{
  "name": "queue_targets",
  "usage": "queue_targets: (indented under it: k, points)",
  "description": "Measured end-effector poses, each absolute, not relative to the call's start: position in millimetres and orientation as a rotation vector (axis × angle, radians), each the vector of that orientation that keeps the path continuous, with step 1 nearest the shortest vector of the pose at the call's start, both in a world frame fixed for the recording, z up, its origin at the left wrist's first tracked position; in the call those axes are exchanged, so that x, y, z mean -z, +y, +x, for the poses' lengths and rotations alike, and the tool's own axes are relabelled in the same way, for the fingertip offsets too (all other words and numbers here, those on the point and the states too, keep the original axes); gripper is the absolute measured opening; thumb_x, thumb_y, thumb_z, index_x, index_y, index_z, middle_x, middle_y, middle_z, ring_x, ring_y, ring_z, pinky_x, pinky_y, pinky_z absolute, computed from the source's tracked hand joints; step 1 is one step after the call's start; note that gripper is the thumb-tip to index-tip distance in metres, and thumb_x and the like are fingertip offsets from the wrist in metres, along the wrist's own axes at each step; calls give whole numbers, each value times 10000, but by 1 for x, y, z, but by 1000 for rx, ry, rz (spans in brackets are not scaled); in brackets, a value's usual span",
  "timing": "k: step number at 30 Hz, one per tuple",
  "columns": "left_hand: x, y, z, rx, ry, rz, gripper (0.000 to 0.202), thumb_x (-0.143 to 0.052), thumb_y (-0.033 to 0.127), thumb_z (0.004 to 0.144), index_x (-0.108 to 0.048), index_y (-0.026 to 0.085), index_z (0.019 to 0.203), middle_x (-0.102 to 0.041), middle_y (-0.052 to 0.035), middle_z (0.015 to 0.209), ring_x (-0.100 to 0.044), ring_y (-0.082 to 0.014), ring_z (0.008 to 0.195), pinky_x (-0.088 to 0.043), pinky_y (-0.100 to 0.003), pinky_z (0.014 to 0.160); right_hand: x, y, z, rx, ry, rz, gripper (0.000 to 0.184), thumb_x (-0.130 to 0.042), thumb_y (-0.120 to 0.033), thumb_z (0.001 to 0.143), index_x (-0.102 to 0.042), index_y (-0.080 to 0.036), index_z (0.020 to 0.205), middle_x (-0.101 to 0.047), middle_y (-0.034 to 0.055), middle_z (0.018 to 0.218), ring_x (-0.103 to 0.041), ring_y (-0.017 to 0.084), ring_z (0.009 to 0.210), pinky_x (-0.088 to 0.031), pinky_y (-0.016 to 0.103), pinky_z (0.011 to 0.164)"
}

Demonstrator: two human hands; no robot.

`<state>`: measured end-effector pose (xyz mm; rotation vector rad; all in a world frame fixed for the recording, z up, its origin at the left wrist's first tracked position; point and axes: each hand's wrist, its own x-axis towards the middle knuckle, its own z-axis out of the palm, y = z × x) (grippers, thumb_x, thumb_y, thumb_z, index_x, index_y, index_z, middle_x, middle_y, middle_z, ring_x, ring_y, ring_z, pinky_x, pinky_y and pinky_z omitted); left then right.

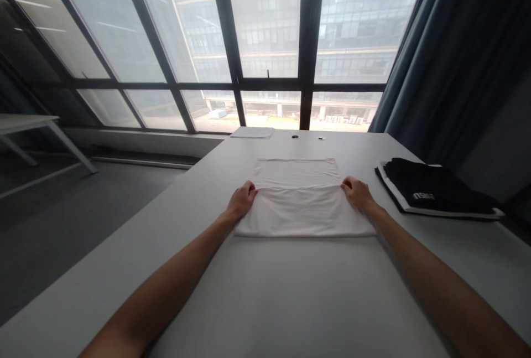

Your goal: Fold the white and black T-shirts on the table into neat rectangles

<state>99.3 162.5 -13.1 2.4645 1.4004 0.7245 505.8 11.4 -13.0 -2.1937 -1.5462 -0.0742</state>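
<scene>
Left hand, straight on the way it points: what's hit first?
Probably the far part of the white cloth, just ahead of the left hand pinching it; exact depth is unclear.

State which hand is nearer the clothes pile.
Right. The right hand is left of the pile, holding the cloth by its right edge; the left hand is farther, at the cloth's left edge.

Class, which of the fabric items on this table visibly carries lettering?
The black garment lying topmost at the right: pale letters show on it. The white cloth held by the left hand and right hand shows none.
</scene>
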Motion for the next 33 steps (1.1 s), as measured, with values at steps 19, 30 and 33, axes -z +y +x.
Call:
queue_targets:
  k: [19, 30, 33]
  points:
    - [14, 114, 129, -179, 922, 2812, 660, -317, 559, 1028, -299, 218, 1593, -197, -66, 1663, -136, -258, 1547, -130, -475, 1246, 27, -2, 452, -60, -2122, -2008, 607, -300, -437, 1031, -345, -158, 1567, -256, 119, 1653, -200, 254, 1537, -177, 518, 1224]
    - [21, 112, 110, -170, 977, 2879, 661, -299, 580, 1030, -323, 224, 1586, -216, -88, 1655, -172, -265, 1540, -109, -485, 1244, 31, -39, 473, -56, -2124, -2028, 592, -315, -448, 1036, -406, -147, 1538, -311, 132, 1629, -226, 248, 1529, -183, 491, 1231]
    - [21, 102, 101, -143, 958, 2891, 666, -290, 589, 1034, -293, 232, 1597, -203, -80, 1658, -158, -254, 1544, -103, -464, 1247, 33, -53, 462, -51, -2093, -2047, 598, -302, -455, 1037, -404, -148, 1540, -308, 131, 1630, -226, 251, 1529, -173, 492, 1233]
